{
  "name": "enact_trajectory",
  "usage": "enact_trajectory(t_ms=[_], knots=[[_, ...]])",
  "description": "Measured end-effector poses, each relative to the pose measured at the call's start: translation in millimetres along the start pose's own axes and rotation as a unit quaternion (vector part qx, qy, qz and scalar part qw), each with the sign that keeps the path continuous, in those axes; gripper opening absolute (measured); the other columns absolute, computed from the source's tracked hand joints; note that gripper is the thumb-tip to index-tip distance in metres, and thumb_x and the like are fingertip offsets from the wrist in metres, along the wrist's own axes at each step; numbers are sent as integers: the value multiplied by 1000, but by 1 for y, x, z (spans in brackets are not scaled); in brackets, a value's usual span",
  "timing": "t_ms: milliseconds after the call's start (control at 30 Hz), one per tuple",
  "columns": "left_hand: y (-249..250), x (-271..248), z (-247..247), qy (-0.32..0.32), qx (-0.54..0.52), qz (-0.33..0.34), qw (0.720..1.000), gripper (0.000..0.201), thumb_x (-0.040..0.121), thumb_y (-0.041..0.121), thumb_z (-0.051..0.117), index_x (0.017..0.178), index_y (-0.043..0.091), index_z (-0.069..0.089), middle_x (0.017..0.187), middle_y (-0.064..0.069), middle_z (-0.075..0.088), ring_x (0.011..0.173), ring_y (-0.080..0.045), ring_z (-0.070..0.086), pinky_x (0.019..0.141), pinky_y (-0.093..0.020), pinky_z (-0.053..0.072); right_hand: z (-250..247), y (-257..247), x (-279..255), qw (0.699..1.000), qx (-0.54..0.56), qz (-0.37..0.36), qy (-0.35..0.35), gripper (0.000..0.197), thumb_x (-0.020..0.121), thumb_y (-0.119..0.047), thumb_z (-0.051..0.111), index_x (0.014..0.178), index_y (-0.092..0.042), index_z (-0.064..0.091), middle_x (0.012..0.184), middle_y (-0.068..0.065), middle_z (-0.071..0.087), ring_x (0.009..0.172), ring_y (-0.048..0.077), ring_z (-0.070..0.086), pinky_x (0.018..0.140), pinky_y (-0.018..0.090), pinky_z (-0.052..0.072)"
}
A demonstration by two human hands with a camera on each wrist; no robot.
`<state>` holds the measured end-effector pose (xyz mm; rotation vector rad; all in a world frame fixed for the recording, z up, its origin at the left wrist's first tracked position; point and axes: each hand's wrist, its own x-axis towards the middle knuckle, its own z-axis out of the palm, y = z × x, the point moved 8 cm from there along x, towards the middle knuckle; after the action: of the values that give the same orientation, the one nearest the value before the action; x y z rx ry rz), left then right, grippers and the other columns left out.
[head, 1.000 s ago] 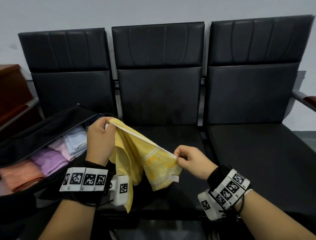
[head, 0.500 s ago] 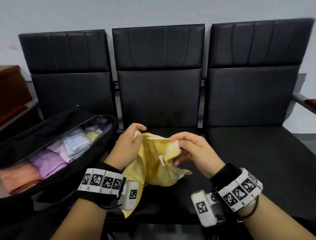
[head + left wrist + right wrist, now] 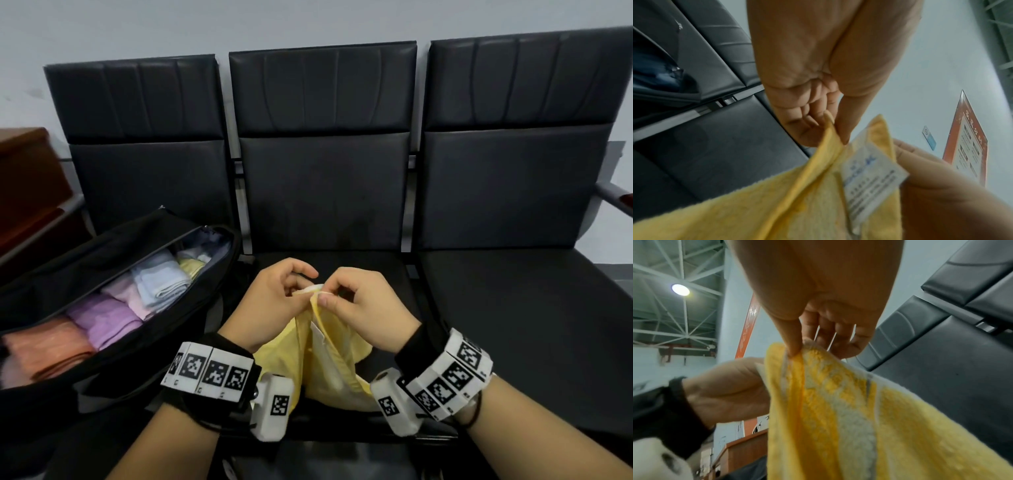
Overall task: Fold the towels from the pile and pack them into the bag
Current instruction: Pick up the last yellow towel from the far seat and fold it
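Hands meeting over a yellow towel, with a bag of folded towels beside them

Both hands — left hand (image 3: 274,301) and right hand (image 3: 363,308) — pinch the top edge of the yellow towel (image 3: 325,363) between thumb and fingertips, corners brought together above the middle chair seat (image 3: 376,274). It hangs doubled, long axis vertical, loose end drooping toward the seat. The open black bag (image 3: 102,246) on the left seat already holds several folded towels; no pile is in view — this one looks mid-fold and not yet packed.
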<state>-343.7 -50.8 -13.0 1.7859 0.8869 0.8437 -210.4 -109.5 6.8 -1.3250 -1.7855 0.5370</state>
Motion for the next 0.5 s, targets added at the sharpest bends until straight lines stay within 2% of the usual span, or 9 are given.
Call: enact_trajectory(t_ms=[133, 267, 333, 433, 500], knots=[[0, -4, -6, 10, 10, -5, 1000, 20, 86, 9, 75, 100, 22, 70, 88, 1, 75, 81, -10, 71, 71, -22, 55, 8, 4, 1, 999, -31, 5, 3, 10, 90, -35, 66, 81, -36, 62, 73, -16, 62, 73, 2, 60, 62, 13, 43], [1, -6, -6, -17, 28, -6, 999, 18, 90, 12, 70, 101, 25, 74, 95, 1, 76, 91, -14, 72, 79, -27, 58, 16, 8, 2, 998, -57, 11, -2, 8, 92, -36, 63, 85, -36, 60, 70, -12, 59, 68, 3, 58, 58, 16, 44], [4, -7, -5, -28, 33, -9, 999, 21, 83, 20, 68, 101, 28, 74, 98, 4, 76, 94, -11, 72, 83, -28, 58, 16, 10, 3, 997, -71, 16, 11, 9, 92, -36, 63, 84, -34, 60, 68, -11, 58, 66, 4, 57, 58, 18, 45], [6, -10, -4, -26, 31, -10, 999, 32, 72, 40, 69, 103, 32, 74, 100, 7, 76, 96, -8, 71, 84, -29, 58, 15, 15, 2, 996, -82, 25, 28, 10, 91, -37, 64, 82, -35, 59, 65, -13, 56, 63, 2, 56, 57, 16, 42], [7, -11, -4, -16, 22, -5, 1000, 31, 73, 40, 77, 102, 31, 74, 100, 5, 76, 95, -11, 72, 83, -31, 59, 15, 17, 2, 996, -81, 32, 32, 9, 90, -36, 64, 82, -34, 60, 66, -12, 58, 64, 3, 57, 57, 20, 46]])
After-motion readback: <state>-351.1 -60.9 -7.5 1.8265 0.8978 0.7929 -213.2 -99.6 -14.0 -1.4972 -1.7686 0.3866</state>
